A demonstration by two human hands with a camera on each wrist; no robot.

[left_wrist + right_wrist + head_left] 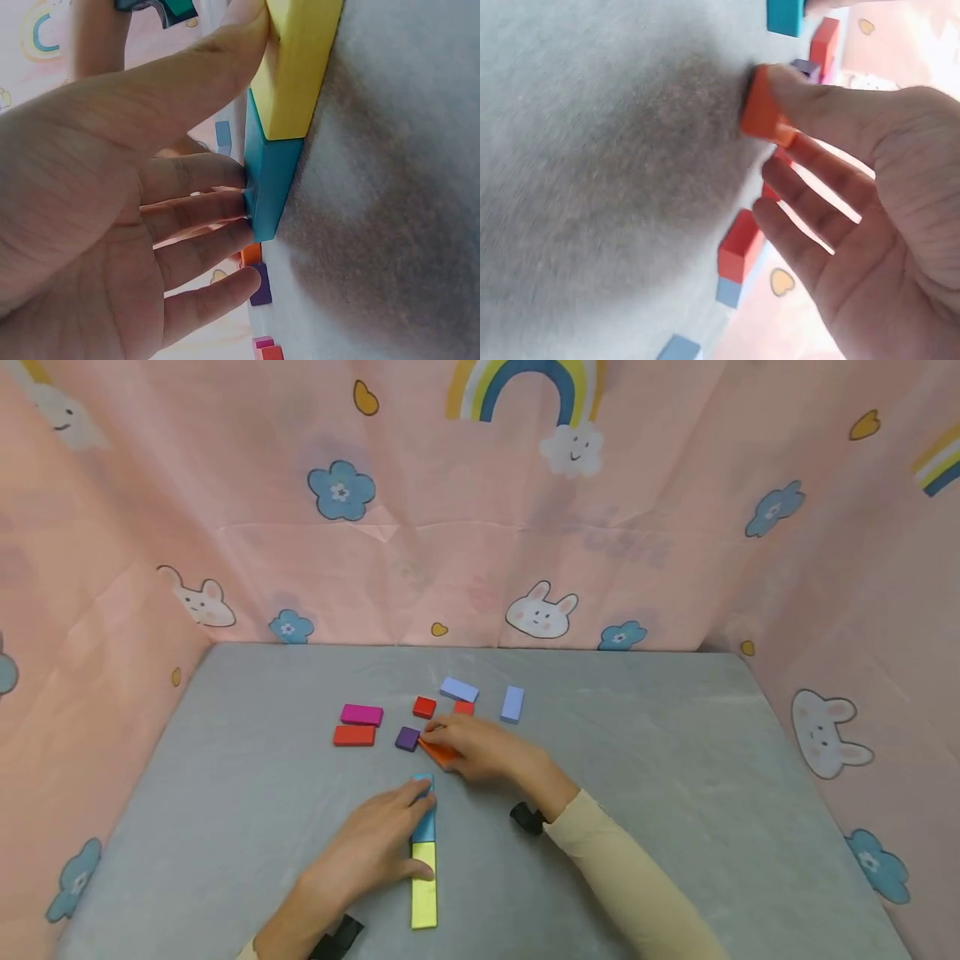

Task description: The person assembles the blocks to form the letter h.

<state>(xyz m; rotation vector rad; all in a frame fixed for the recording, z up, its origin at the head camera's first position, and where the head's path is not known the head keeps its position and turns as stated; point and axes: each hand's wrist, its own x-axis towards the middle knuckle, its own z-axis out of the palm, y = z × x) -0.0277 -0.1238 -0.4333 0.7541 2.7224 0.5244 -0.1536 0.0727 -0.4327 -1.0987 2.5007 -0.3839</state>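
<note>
My left hand (pixel 375 842) rests along two blocks laid end to end in a line on the table. Its straight fingertips touch the side of the blue block (pixel 424 830), while its thumb lies on the yellow block (pixel 424 906) nearer to me. Farther off, my right hand (pixel 483 750) pinches an orange block (pixel 437 753) between thumb and index finger, low over the grey surface. The other fingers of that hand extend past the block in the right wrist view. A small purple block (pixel 407 739) sits just left of the orange one.
Left of the purple block lie a magenta block (pixel 362 715) and a long red block (pixel 354 736). Behind are a small red block (pixel 424 707), a partly covered red block (pixel 464 707) and two light blue blocks, one tilted (pixel 459 689). A pink printed curtain (pixel 450 560) surrounds the table.
</note>
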